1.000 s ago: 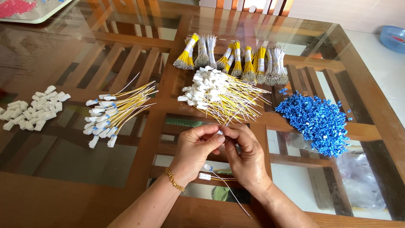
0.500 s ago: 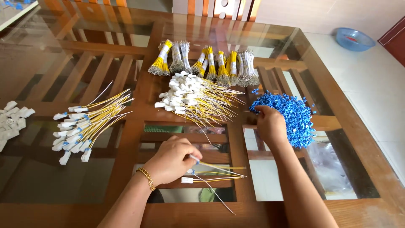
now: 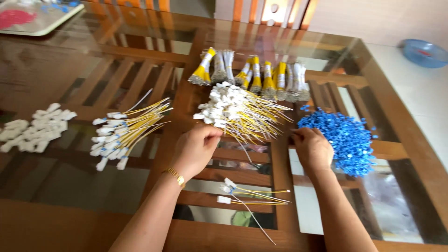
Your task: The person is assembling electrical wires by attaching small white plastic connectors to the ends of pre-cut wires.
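Up close, the left hand (image 3: 196, 148) rests knuckles-up on the glass table (image 3: 70, 70), its fingers curled in at the near edge of a heap of yellow wires with white connectors (image 3: 235, 110); the fingertips touch the nearest white pieces, though whether they pinch one cannot be told. A gold bracelet (image 3: 174, 176) circles that wrist. The right hand (image 3: 311, 148) lies palm-down farther right, fingers bent and reaching into the left edge of a pile of small blue plastic parts (image 3: 343, 136); what it grips, if anything, is hidden under the fingers. Between the two forearms, nearer the person, a few finished wires (image 3: 252, 195) lie loose on the glass, white ends pointing left. Beyond the middle heap stands a row of tied wire bundles (image 3: 254, 74) in yellow and white. Left of the left hand, well apart, lies a second fan of connector-tipped yellow wires (image 3: 123, 130), and farther left a scatter of bare white connectors (image 3: 35, 130). A tray (image 3: 37, 16) sits at the far left corner, and a blue bowl (image 3: 422, 52) on the floor to the right.
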